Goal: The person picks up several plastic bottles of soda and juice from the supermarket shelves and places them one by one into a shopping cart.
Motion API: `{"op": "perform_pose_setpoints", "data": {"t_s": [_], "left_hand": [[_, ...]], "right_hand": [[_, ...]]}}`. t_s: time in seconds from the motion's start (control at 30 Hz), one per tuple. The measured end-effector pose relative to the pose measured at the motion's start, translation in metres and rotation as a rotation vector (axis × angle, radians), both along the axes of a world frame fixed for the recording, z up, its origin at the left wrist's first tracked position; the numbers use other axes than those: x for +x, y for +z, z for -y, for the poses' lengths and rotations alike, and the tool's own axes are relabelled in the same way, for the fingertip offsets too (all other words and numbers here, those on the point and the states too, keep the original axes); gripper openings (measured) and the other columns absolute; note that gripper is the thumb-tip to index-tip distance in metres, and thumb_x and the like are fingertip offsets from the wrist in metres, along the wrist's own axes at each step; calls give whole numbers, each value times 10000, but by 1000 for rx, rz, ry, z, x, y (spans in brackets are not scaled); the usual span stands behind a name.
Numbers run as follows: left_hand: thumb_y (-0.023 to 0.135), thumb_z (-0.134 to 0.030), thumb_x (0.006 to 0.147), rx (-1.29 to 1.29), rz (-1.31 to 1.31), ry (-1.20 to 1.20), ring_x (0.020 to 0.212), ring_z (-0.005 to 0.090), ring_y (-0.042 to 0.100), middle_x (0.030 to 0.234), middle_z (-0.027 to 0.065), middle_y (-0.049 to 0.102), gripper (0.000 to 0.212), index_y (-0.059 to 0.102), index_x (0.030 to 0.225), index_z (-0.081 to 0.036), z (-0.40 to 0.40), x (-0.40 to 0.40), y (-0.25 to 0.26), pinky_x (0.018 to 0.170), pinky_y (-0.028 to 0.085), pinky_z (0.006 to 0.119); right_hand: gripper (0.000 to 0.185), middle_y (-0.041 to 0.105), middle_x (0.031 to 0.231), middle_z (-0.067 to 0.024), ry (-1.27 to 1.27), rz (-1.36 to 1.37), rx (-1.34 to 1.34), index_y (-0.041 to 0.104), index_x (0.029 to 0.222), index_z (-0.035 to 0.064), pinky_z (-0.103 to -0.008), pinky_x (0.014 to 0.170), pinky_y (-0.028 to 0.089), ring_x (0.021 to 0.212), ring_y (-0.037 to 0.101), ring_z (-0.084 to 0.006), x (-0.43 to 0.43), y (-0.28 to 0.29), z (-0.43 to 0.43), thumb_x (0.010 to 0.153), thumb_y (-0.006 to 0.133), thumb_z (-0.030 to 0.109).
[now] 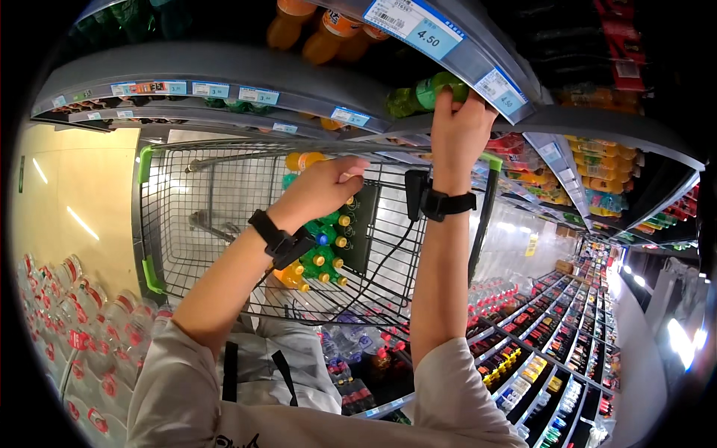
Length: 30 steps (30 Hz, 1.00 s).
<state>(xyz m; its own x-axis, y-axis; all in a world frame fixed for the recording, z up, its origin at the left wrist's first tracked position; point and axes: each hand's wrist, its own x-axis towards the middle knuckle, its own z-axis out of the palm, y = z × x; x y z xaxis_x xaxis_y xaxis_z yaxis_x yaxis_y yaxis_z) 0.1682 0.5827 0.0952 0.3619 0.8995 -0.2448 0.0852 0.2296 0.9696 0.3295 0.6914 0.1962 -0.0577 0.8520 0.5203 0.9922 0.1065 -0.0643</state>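
Note:
Up at a shelf, my right hand (464,120) has its fingers around a green plastic drink bottle (440,92) that lies on its side. Part of that bottle is covered by my fingers and the shelf's label rail. My left hand (322,187) hovers over a wire shopping cart (185,224), with a small gap between thumb and fingers and nothing visible in it. Beneath it in the cart are several green bottles (324,269) with yellow caps, one bottle with a blue cap (321,239), and orange drink bottles (290,276). My left forearm and hand hide some of these.
Orange drink bottles (330,33) sit deeper in the shelf, behind a rail with price labels (414,28). A dark flat panel (358,229) and a black cable (386,257) are at the cart. Packs of clear bottles (84,330) stand at left; stocked shelves (538,347) run along the right.

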Motion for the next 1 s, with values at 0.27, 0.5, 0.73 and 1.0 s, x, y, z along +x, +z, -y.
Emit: {"op": "perform_pose_setpoints", "data": {"t_s": [0.27,0.5,0.73,1.0], "left_hand": [[547,-144,918,-44,176,82,901,100,589,1104,45,661,359,561,1259,-33,-3,15,-11,833,468,229],[528,-305,943,-437,405,116,1052,154,603,1208,71,618,481,475,1354,-62,-1,-31,-10,881,455,282],[331,-356,1026,-745,490,221,1108,239,614,1289,130,556,494,325,1416,-52,52,-102,-50,890,505,310],[414,-208,963,-900,123,214,973,162,633,1212,28,590,511,327,1462,-140,106,-82,-156,772,507,257]], "right_hand": [[234,658,812,-107,190,-135,-129,660,941,111,-388,615,505,655,630,-303,-10,10,20,768,732,251],[197,666,800,-89,212,-227,-71,681,955,78,-286,534,478,603,617,-189,-25,38,85,785,749,150],[256,666,817,-77,246,-622,-502,668,1007,52,-254,504,477,570,603,-144,-59,-7,165,777,756,118],[267,663,836,-147,316,-584,-720,618,1033,65,-323,554,518,637,654,-273,-67,-180,190,804,724,152]]}}
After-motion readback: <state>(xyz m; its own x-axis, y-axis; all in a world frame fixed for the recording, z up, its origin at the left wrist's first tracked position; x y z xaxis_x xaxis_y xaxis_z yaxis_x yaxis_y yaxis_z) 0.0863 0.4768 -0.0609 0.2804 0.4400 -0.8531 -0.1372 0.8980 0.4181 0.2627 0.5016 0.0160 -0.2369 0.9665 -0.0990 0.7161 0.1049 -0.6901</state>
